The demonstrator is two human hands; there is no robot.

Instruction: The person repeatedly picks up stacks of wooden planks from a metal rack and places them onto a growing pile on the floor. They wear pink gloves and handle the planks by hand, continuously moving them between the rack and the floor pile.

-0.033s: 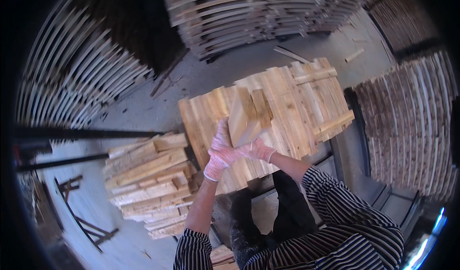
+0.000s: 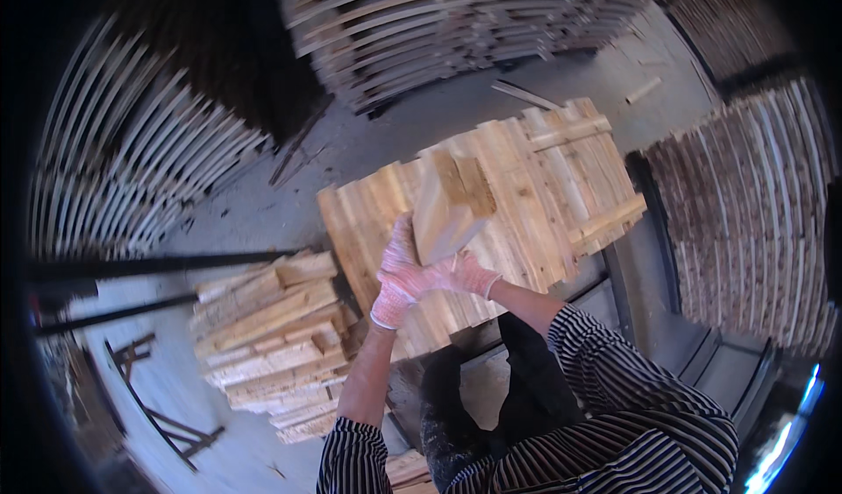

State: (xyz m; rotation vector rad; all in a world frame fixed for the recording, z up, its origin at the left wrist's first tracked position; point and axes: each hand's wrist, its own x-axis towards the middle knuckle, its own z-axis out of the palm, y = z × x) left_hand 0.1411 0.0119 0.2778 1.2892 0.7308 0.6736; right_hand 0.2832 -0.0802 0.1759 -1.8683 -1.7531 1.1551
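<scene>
My left hand [image 2: 402,277], in a pinkish-white knitted glove, is closed round the left side of a small bundle of short wooden boards [image 2: 445,218]. The right hand [image 2: 470,273], gloved the same way, grips the bundle's near right side, close beside the left. The held boards stand tilted, their far ends pointing away from me. Beneath them spreads a broad layer of pale planks [image 2: 517,200] laid side by side. How far the bundle touches that layer is hard to make out.
A lower stack of short boards [image 2: 272,327] lies at the left, beside two dark bars [image 2: 167,266]. Tall stacks of slats stand at the far left [image 2: 132,161], far side [image 2: 474,21] and right [image 2: 745,222]. A dark metal frame [image 2: 162,411] rests on the floor.
The held boards have tipped slightly and their far ends sit a little differently. Both hands keep their grip. The whole view has shifted slightly.
</scene>
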